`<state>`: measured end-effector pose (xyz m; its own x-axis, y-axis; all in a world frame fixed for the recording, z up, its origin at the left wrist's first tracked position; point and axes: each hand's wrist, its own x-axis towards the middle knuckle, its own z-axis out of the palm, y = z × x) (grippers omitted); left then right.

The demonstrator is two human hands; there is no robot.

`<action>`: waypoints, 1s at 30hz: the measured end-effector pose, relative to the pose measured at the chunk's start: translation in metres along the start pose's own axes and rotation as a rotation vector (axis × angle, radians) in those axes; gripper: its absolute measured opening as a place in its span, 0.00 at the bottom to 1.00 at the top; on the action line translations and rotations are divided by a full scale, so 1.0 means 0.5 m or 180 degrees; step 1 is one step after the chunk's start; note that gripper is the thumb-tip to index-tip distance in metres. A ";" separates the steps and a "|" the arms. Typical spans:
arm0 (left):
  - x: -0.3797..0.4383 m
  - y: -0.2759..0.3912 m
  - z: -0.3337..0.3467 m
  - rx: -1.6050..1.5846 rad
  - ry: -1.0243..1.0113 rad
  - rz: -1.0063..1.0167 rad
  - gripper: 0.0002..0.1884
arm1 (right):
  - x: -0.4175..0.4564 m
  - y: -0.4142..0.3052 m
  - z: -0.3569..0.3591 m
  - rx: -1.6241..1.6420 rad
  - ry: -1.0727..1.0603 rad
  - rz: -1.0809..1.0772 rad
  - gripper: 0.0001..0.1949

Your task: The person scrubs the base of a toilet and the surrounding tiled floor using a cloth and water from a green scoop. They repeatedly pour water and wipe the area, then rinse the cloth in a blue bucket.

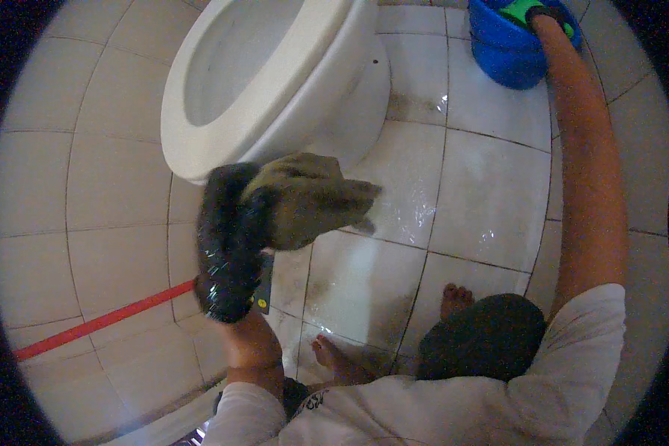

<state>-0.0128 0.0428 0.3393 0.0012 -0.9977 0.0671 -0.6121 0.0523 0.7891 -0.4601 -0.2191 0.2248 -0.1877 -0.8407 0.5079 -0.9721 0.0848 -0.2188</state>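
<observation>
My left hand (312,203), in an olive-brown glove, hovers before the front of a white toilet bowl (334,100), fingers pointing right. Dark, shiny, wet-looking material (226,240) covers the wrist and back of that hand. Whether the fingers hold anything cannot be made out. At the top right my right hand (521,12) wears a bright green glove with a dark wrist band. It reaches into a blue plastic bucket (507,64), whose wall hides the fingers. A pale toilet seat (256,111) rests on the bowl.
Pale floor tiles (479,189) have wet glints and brown stains near the toilet base. A straight red strip or pole (106,318) runs towards my left wrist. Beside that wrist shows a dark flat object (263,290) with a yellow dot. My bare feet (456,298) are below.
</observation>
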 end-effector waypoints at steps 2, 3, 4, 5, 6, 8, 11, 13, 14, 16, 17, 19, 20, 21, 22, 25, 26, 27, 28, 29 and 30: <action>-0.021 0.028 -0.027 -0.0087 0.0591 -0.0036 0.12 | 0.013 -0.021 0.014 0.0145 0.0017 0.0001 0.22; -0.029 0.025 -0.034 0.0042 0.0507 0.0095 0.13 | 0.019 -0.039 0.028 0.0187 0.0026 0.0019 0.21; -0.032 0.016 -0.045 0.0168 0.0416 0.0228 0.13 | 0.019 -0.043 0.032 0.0241 0.0024 0.0020 0.21; -0.029 0.008 -0.034 0.0198 0.0339 0.0228 0.14 | 0.020 -0.040 0.029 0.0297 0.0060 0.0007 0.20; -0.018 -0.017 -0.010 0.0127 0.0199 0.0232 0.15 | 0.016 -0.027 0.027 0.0221 0.0048 0.0045 0.20; 0.008 -0.061 0.088 -0.0989 -0.0266 -0.0322 0.16 | 0.009 -0.005 0.025 0.0286 0.0081 0.0047 0.18; 0.031 -0.280 0.238 -0.0821 -0.1306 -0.0646 0.21 | 0.003 -0.042 0.020 0.0692 0.0181 0.0022 0.17; -0.025 -0.492 0.368 -0.1232 -0.1628 -0.1452 0.29 | 0.001 -0.062 0.006 0.1021 0.0271 -0.0042 0.15; -0.060 -0.603 0.390 -0.1281 -0.1606 -0.1966 0.34 | -0.010 -0.109 0.033 0.1366 0.0283 -0.0058 0.15; -0.082 -0.578 0.451 -0.0344 -0.1816 -0.1331 0.33 | -0.043 -0.058 -0.002 0.1442 0.0402 -0.0075 0.14; -0.088 -0.553 0.477 0.0101 -0.1872 -0.0980 0.33 | -0.057 -0.030 -0.036 0.1485 0.0488 -0.0080 0.13; -0.096 -0.610 0.481 -0.0026 -0.1874 -0.0996 0.32 | -0.071 -0.058 -0.077 0.1989 0.0570 -0.0087 0.12; -0.101 -0.668 0.464 -0.0285 -0.1752 -0.1075 0.32 | -0.076 -0.090 -0.086 0.2332 0.0577 -0.0083 0.12; -0.098 -0.700 0.447 -0.0575 -0.1677 -0.1095 0.32 | -0.085 -0.107 -0.099 0.2603 0.0571 -0.0060 0.12; -0.077 -0.630 0.468 -0.0739 -0.1820 -0.1042 0.31 | -0.104 -0.071 -0.127 0.2606 0.0542 0.0020 0.11; -0.013 -0.535 0.396 -0.0453 -0.2391 -0.1115 0.29 | -0.139 -0.088 -0.187 0.3207 0.0182 0.0317 0.11; 0.011 -0.523 0.366 -0.0528 -0.2432 -0.1046 0.24 | -0.148 -0.107 -0.200 0.3454 -0.0003 0.0432 0.12; 0.027 -0.508 0.343 -0.0628 -0.2493 -0.0967 0.20 | -0.163 -0.121 -0.222 0.3657 -0.0202 0.0547 0.13; 0.041 -0.440 0.320 -0.0672 -0.2588 -0.0751 0.22 | -0.181 -0.113 -0.248 0.3775 -0.0377 0.0694 0.14; 0.049 -0.362 0.273 -0.0523 -0.2541 -0.0446 0.22 | -0.195 -0.108 -0.256 0.3974 -0.0583 0.0858 0.15; 0.058 -0.273 0.227 -0.0401 -0.2481 -0.0091 0.22 | -0.206 -0.104 -0.285 0.4116 -0.0747 0.1012 0.16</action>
<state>-0.0190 0.0021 0.1645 -0.5674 -0.7383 -0.3647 -0.5260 -0.0159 0.8504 -0.4104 -0.0608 0.3024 -0.2232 -0.9609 0.1641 -0.0393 -0.1594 -0.9864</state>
